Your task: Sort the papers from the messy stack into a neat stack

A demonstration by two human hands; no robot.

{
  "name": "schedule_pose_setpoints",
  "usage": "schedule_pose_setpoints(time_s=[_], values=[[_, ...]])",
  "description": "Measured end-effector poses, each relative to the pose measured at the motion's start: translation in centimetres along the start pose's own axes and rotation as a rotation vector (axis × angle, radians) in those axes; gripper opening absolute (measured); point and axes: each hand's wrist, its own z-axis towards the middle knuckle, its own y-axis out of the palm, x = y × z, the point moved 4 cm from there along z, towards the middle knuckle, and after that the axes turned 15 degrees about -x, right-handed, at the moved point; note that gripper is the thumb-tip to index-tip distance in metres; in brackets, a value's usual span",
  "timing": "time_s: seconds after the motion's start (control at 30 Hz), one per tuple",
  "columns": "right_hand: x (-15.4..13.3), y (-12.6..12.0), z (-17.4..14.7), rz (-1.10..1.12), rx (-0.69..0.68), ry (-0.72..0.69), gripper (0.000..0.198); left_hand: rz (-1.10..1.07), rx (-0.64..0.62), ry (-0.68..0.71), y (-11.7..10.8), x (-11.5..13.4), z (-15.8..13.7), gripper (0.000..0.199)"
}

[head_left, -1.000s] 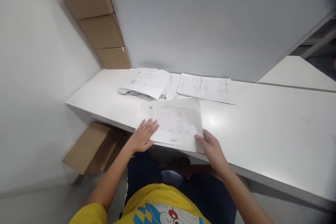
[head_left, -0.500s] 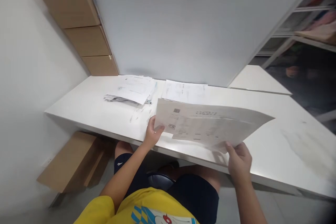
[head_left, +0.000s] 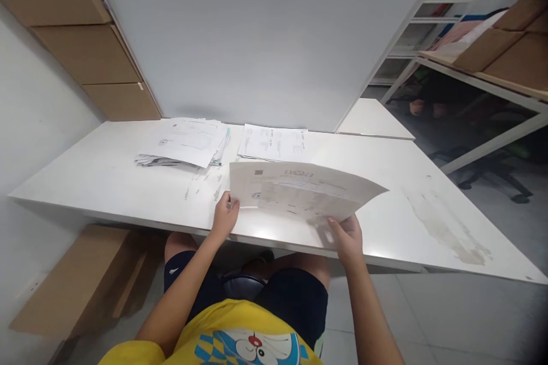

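Between my hands, a printed sheet of paper is held up over the front part of the white table. My left hand pinches its left edge near the lower corner. At the lower right edge, my right hand grips it between thumb and fingers. The sheet bows a little, and a square code and a round stamp show on its left side. Beyond it lie an uneven stack of papers on the left and a smaller pile of printed sheets in the middle.
A pale board stands upright along the table's back. Cardboard boxes are stacked at the back left, and another cardboard box is on the floor at lower left. A brownish stain marks the table's right side.
The view has turned to the right, so the table and piles appear farther left. Both hands keep their hold on the sheet, which stays raised and slightly bowed.
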Motion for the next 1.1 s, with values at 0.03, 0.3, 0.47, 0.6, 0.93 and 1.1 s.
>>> schedule_pose_setpoints(time_s=[0.03, 0.3, 0.47, 0.6, 0.93, 1.1], values=[[0.1, -0.1, 0.0, -0.001, -0.006, 0.012, 0.057, -0.041, -0.006, 0.014, 0.1, -0.1, 0.0, 0.018], [-0.6, -0.9, -0.5, -0.038, -0.124, 0.150, 0.048, -0.214, -0.074, 0.068, -0.4, 0.4, -1.0, 0.021], [-1.5, 0.1, -3.0, -0.010, -0.335, 0.400, 0.052, 0.007, 0.068, -0.034, -1.8, -0.1, -6.9, 0.024], [-2.0, 2.0, -4.9, 0.059, -0.453, 0.601, 0.056, 0.127, 0.181, -0.139, -3.1, -1.1, -11.1, 0.046], [-1.4, 6.0, -3.7, 0.122, -0.345, 0.604, 0.044, 0.767, -0.004, -0.377, -7.4, 0.9, -7.4, 0.045], [-0.9, 5.3, -3.7, 0.130, -0.335, 0.579, 0.049, 0.944, -0.053, -0.305, -6.9, 1.7, -5.0, 0.039]])
